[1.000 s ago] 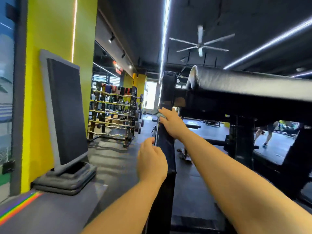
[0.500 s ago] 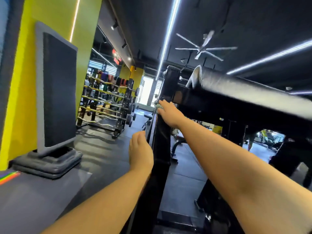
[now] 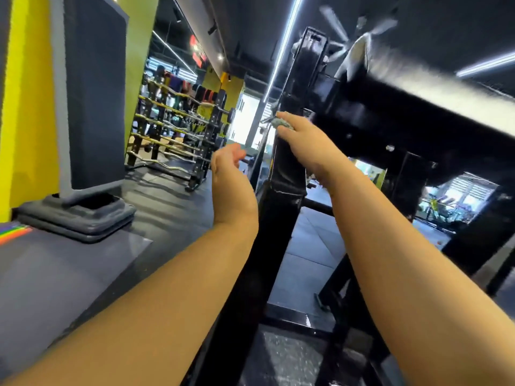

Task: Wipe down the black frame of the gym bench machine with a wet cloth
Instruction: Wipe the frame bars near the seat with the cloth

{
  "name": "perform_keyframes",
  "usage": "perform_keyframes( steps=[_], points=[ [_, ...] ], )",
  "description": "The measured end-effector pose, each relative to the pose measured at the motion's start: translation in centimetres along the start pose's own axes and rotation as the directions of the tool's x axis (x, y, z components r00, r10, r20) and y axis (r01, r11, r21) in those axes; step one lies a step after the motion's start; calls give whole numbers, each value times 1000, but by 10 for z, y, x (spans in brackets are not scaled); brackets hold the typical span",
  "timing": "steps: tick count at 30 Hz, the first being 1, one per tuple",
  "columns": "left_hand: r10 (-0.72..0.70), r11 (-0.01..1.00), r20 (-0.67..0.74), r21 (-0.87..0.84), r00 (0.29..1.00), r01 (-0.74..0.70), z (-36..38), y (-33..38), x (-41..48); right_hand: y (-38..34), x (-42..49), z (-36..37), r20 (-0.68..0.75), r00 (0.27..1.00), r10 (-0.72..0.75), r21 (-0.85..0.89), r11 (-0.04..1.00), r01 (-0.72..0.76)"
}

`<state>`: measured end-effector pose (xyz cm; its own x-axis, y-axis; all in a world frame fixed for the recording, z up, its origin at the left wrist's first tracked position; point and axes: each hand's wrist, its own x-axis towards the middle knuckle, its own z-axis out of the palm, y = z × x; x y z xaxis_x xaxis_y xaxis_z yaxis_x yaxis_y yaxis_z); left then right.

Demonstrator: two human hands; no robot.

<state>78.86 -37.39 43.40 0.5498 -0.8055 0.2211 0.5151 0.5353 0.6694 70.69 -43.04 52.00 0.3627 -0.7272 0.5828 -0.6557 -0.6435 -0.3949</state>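
A black upright post of the bench machine's frame point(image 3: 281, 207) rises through the middle of the view. Its padded bench point(image 3: 434, 87) slants across the upper right. My right hand point(image 3: 303, 140) presses a grey-green cloth point(image 3: 280, 123) against the post, high up; only a small bunched part of the cloth shows past my fingers. My left hand point(image 3: 230, 182) hovers just left of the post with fingers loosely curled, holding nothing and not touching the frame.
A rack of barbells point(image 3: 178, 135) stands at the back left. A dark upright pad on a stacked grey base point(image 3: 75, 215) leans on the yellow wall at the left. Black frame members point(image 3: 473, 246) cross at the right, over dark rubber flooring.
My left hand has let go of the post and moved off to its left. My right hand stays high on the post with the cloth. The camera has tilted and come closer.
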Motion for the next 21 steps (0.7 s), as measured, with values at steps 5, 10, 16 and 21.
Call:
perform_keyframes(
  steps=[5, 10, 16, 21],
  points=[
    [170, 956, 21, 240, 985, -170, -69, -62, -39, 0, -83, 29, -160, 986, -44, 93, 994, 60],
    [73, 969, 144, 223, 987, -104, -101, -82, -60, 5, -131, 83, -436, 871, -226, -232, 964, 134],
    [-126, 987, 289, 136, 949, 89, -146, -94, -77, 37, -202, 159, -378, 868, -322, -489, 866, 109],
    [-182, 921, 64, 361, 981, 148, -209, -158, -119, 88, -314, 246, -190, 893, -407, -586, 777, 229]
  ],
)
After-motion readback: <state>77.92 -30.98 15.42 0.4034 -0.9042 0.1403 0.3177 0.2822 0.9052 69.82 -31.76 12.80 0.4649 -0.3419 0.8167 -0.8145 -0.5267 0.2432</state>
